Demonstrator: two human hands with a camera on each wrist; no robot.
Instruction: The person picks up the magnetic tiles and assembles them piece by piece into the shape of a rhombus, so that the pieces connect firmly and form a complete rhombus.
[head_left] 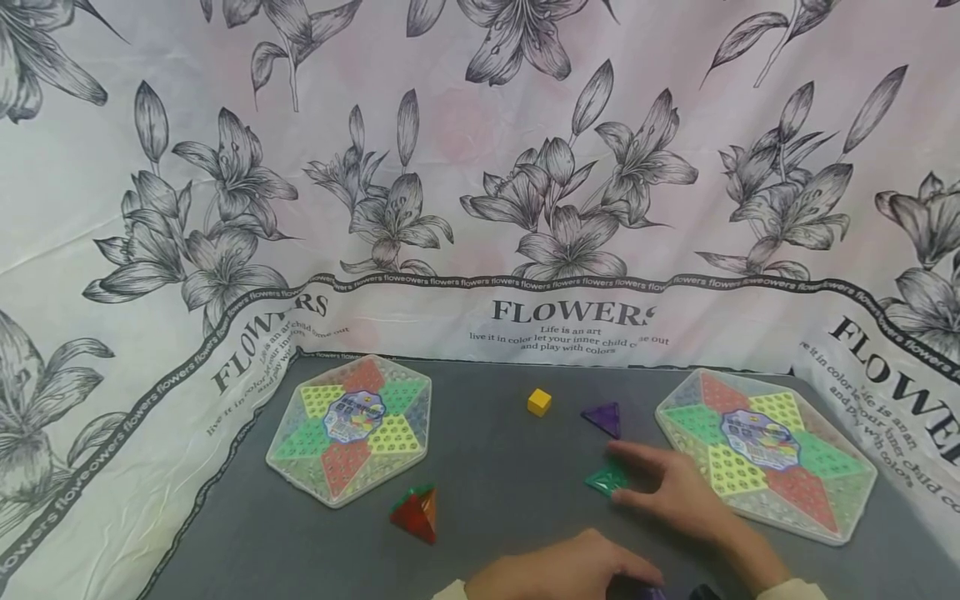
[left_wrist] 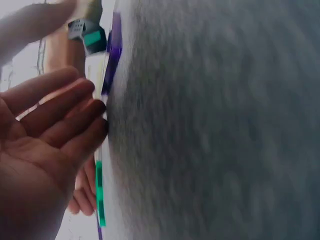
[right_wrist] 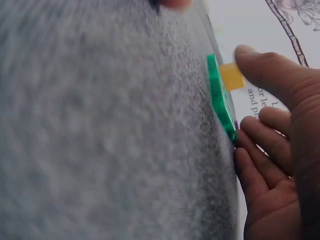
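Reach for a flat, translucent green plastic piece [head_left: 604, 481] appears to be the step in hand. The right hand [head_left: 678, 493] extends thumb and fingers, held apart, with the piece lying on the dark grey tabletop [head_left: 495, 467] at their tips; whether skin meets plastic cannot be told for certain. The left hand [head_left: 551, 569] also has its fingers extended, with a flat purple plastic piece [head_left: 652, 593], partly cut off by the frame, near its tips. The next move probably calls for bringing thumb and fingers together on the green edges. The green piece looks roughly triangular, glossy and pale-ridged above, its rim solid green. Beyond the right fingertips lie a purple plastic triangle [head_left: 604, 418] and, farther off, a yellow cube [head_left: 539, 402].
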